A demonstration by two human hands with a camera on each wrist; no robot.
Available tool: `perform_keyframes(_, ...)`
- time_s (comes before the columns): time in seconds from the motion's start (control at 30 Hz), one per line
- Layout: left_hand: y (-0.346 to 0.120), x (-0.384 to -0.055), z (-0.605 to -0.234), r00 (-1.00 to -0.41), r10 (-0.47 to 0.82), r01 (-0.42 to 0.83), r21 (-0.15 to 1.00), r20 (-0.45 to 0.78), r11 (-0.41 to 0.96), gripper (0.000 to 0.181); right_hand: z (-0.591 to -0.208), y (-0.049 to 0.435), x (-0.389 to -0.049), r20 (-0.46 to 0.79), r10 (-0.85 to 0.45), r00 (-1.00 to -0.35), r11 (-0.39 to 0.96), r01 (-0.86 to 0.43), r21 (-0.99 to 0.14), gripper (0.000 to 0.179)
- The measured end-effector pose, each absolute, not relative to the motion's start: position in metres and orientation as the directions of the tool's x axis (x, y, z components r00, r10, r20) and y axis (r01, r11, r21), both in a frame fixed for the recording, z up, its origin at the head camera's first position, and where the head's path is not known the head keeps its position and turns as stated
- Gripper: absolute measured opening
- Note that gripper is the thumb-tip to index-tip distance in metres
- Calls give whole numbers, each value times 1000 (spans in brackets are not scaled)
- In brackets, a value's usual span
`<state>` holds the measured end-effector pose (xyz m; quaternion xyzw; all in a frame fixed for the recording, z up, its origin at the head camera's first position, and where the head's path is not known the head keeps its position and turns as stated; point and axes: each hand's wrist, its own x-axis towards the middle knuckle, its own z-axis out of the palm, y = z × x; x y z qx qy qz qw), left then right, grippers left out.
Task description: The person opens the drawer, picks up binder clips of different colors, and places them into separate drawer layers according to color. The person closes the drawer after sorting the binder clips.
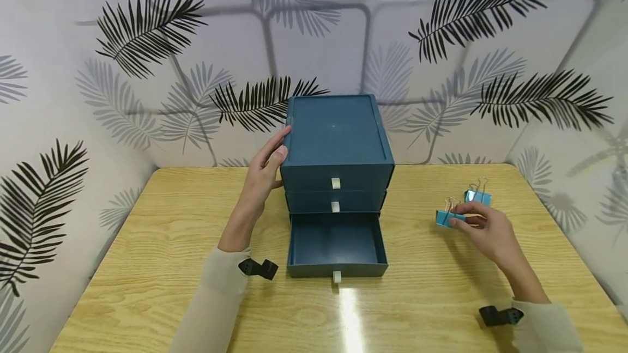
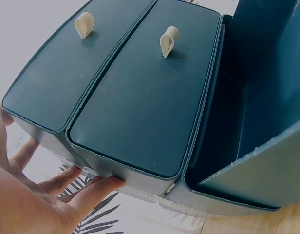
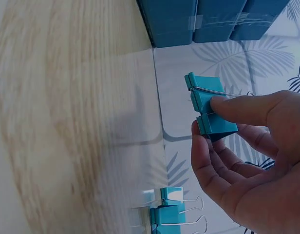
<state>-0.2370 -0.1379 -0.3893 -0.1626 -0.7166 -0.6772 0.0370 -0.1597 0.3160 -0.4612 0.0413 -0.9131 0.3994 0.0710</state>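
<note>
A dark blue drawer unit (image 1: 338, 129) stands on the table with its bottom drawer (image 1: 338, 270) pulled out; nothing lies in it. My left hand (image 1: 260, 176) rests against the unit's left side, its fingers extended along the wall, as the left wrist view also shows (image 2: 38, 195). Off to the right, my right hand (image 1: 490, 233) pinches a blue binder clip (image 1: 446, 218) between thumb and fingers, above the table. The wrist view shows the thumb on the clip's face (image 3: 201, 100). Behind that hand, more blue binder clips (image 1: 478, 197) sit on the table.
The wooden table (image 1: 186, 266) meets a leaf-patterned wall covering (image 1: 314, 42) at the back and sides. Both upper drawers are closed, each with a small pale pull tab (image 1: 336, 183). The open drawer juts toward the front edge.
</note>
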Motion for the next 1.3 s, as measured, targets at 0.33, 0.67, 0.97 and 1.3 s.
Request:
perform_keyframes(0.33,-139,-238,-386,-938,183,304,952,293,34,51,-453,307,-159,184,-22,-983,641,-155,-752,25)
perform_keyframes(0.67,-140,-236,-390,-941,187,293,956,282,30,50,-448,295,-151,185,-44,-982,593,-174,-786,23)
perform_keyframes(0.97,-139,-235,-390,-941,183,294,955,285,23,51,-443,278,-144,239,-85,-967,558,-245,-793,19)
perform_keyframes(1.3,-138,-236,-389,-942,182,291,956,280,32,52,-438,259,-139,252,-100,-963,545,-265,-796,18)
